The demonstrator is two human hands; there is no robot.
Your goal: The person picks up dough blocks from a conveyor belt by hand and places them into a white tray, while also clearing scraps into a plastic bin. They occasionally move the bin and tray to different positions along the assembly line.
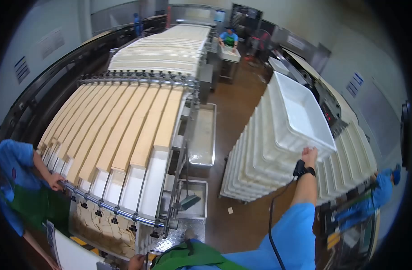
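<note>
Brown floor (239, 96) | hands apart: your R hand (310, 156) clamped on top tub (304, 110), L hand (136, 262) unclear | step: prob. tub handling | next move: needs lvl pull

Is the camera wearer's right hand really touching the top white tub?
Touching: the head view shows the right hand closed on the near rim of the top white tub.

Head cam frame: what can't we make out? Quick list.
All in the head view:
- Left hand: cut by the bottom edge; its hold is unclear.
- Right hand at the top white tub: its own back hides whether the fingertips grip.
- Lower stacked tubs: insides hidden by those above.
- Wall notice: print too small.
- Red display: digits too small.
</note>
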